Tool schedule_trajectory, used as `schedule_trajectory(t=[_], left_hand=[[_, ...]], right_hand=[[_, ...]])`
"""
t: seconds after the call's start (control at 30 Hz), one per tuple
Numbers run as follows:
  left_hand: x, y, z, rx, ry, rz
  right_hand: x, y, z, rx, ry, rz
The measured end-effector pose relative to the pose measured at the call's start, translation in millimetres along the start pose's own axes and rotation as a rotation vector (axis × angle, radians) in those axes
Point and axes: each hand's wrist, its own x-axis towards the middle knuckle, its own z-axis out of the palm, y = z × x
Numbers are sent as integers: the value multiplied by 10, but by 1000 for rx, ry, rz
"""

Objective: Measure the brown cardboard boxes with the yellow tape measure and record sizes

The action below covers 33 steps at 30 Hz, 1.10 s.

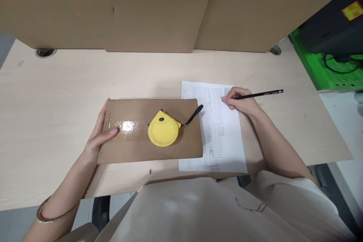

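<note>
My left hand [102, 132] grips the left end of a brown cardboard box [130, 149], its thumb lying on top over shiny clear tape. On the box rests a yellow tape measure [163, 130] with a black wrist strap [195, 114] pointing right. The box's right end overlaps a white sheet of paper [227, 151] covered in small printed or written lines. At the sheet's upper right, my right hand [241, 100] is closed around a black pencil or pen [262, 94], its tip at the paper and its far end pointing right.
Tall cardboard panels [153, 11] stand along the back of the pale wooden table [51, 121]. Round cable holes [45, 53] lie near the back edge. At the right is a green crate [326, 72] holding a dark object [331, 26] and a black cable.
</note>
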Motion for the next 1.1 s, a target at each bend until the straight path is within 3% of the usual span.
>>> schedule_trajectory(t=[1.1], left_hand=[[-8,-1,-4,0,4,8]], right_hand=[[0,47,-38,-41,12,-16]])
